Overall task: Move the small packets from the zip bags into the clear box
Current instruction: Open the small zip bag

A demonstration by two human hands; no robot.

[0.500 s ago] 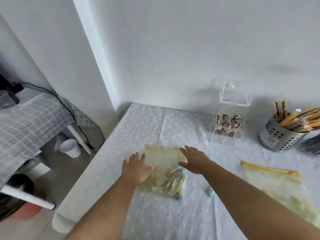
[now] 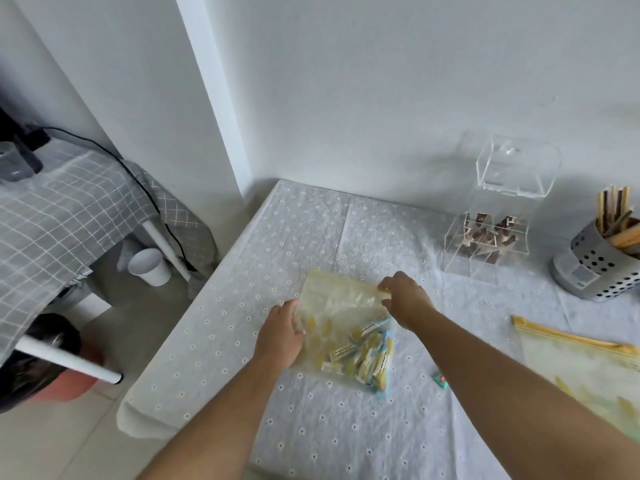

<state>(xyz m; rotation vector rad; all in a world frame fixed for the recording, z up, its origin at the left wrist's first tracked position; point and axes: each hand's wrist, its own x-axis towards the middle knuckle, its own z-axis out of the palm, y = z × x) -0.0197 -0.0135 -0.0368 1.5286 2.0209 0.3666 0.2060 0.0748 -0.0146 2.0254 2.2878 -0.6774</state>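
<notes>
Right hand [image 2: 405,299] pinches zip bag [image 2: 337,303] at its 1 o'clock corner, left hand [image 2: 280,337] on 9 o'clock edge, grip unclear; packets [image 2: 363,355] at 5, clear box [image 2: 491,244] nearer right hand.

A perforated metal holder [image 2: 595,268] of wooden sticks [image 2: 613,209] stands on the white eyelet tablecloth [image 2: 311,230] near the wall, and a white cup [image 2: 149,266] sits on the floor beside a grey checked cloth [image 2: 69,209].
</notes>
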